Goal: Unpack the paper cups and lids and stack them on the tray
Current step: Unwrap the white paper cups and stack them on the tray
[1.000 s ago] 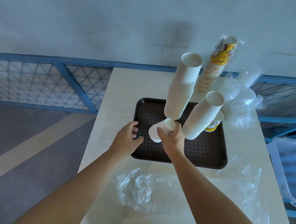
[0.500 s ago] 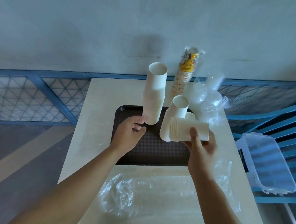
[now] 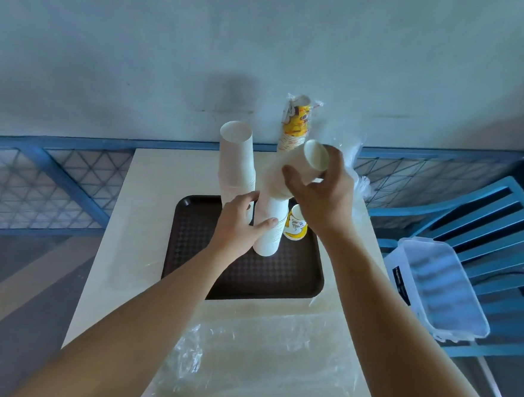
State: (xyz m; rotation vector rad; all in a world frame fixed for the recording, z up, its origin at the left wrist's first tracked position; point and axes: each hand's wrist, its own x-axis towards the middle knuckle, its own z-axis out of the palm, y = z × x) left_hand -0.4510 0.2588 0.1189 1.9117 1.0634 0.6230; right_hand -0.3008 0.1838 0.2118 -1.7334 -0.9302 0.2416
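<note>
Right hand [image 3: 323, 196] curled round a short nest of white cups [image 3: 300, 167], tilted at the top of a standing cup stack [image 3: 269, 230], left hand [image 3: 237, 224] clasping that stack, brown tray [image 3: 249, 278] beneath, taller white stack [image 3: 237, 162] and yellow printed cup [image 3: 296, 228] alongside

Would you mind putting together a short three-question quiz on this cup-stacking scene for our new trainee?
1. True or false: the left hand holds a white cup stack standing on the tray.
2. What does the right hand hold? A a spoon; B a tilted bunch of white cups; C a bottle.
3. Fill in: the single printed cup on the tray is white and ____.

Key: 1 true; 2 B; 3 yellow.
</note>
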